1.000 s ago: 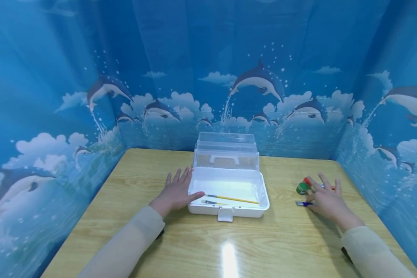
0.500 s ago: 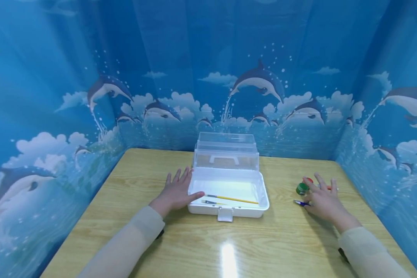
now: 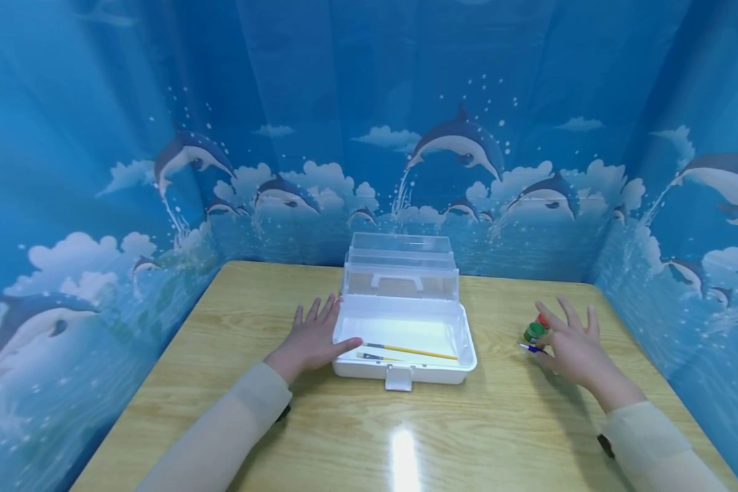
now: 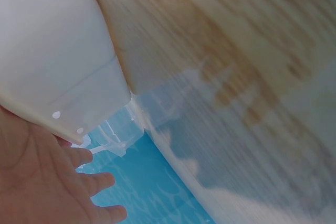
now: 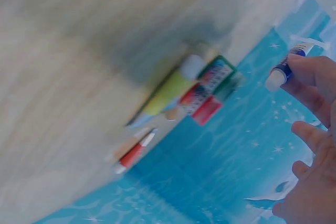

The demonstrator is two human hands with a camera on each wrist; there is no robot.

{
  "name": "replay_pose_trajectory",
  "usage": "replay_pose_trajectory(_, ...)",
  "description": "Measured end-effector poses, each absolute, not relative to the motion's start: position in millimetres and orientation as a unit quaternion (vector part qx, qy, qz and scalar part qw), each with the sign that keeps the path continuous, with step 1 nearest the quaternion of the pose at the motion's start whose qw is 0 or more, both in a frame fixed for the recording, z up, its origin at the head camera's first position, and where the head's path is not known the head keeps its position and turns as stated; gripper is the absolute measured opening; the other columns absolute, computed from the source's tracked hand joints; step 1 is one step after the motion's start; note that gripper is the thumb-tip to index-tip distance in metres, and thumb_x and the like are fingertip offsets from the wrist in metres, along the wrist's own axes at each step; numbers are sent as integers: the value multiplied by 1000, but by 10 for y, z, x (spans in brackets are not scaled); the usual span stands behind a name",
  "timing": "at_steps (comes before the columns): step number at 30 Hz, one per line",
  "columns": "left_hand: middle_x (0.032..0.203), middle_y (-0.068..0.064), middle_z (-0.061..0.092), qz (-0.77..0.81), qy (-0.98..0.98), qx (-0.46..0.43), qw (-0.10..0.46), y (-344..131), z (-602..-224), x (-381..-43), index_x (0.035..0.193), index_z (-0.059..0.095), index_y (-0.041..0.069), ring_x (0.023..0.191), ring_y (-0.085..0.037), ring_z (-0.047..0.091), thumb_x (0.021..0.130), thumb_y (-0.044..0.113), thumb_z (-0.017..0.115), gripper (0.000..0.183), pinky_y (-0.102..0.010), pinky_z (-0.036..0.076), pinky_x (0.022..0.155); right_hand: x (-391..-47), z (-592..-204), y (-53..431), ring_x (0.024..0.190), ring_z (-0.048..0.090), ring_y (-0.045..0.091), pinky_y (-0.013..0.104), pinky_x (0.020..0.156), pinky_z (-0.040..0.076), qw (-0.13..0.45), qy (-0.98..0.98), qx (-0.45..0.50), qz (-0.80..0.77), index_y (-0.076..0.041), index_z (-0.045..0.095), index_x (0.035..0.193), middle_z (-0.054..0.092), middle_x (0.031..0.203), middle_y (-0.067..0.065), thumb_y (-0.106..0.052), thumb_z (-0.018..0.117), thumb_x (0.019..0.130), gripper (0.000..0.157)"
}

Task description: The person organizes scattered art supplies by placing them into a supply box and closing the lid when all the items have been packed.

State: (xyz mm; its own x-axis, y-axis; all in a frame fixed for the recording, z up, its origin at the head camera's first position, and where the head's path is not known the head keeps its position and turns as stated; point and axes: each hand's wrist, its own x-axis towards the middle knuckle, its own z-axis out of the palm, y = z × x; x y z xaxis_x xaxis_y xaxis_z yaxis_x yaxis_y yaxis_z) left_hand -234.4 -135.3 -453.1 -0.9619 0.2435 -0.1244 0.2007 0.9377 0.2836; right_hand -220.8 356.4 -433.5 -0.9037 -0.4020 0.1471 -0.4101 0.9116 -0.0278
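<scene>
My left hand [image 3: 309,343] lies at the left rim of a white plastic box [image 3: 400,374], fingers spread and thumb over the edge. The box's clear lid [image 3: 400,266] is tipped back. Inside, along the front wall, lie a yellow-handled paintbrush [image 3: 418,352] and another paintbrush [image 3: 375,357]. At the table's right side, my right hand [image 3: 579,352] pinches a blue paint tube [image 5: 294,62] with a white cap between thumb and forefinger. Its other fingers are spread. In the right wrist view the tube is held up off the table.
Just beyond the right hand stand a green paint jar [image 3: 534,333] and a red paint jar [image 3: 542,320]. A yellow tube [image 5: 167,93] and a red-and-white tube [image 5: 134,153] lie near them. Dolphin-printed blue curtains [image 3: 375,137] enclose the table [image 3: 270,287] at the back and sides.
My right hand has pinched the blue paint tube and raised it, turning its end slightly and shifting it a little left. The left hand and the box stay put.
</scene>
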Motion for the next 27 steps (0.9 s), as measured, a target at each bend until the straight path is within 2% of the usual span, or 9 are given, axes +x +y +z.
replay_pose_trajectory(18,168,-7,-1,139,981,113,80,-1348,-4502,-2322,162,2,15,153,-35,-4,90,79,40,103,-60,-9,118,-2250,-3956,3175,150,-19,39,70,104,-25,102,-967,233,19,-19,79,85,23,163,21,-18,83,81,6)
replay_pose_trajectory(27,168,-7,-2,132,981,116,83,-1352,-4481,-2311,162,1,16,153,-35,-3,82,91,27,113,-60,-8,118,-2323,-3789,2965,151,-13,42,71,105,-22,132,-963,236,8,-18,81,87,22,164,18,-19,85,80,8)
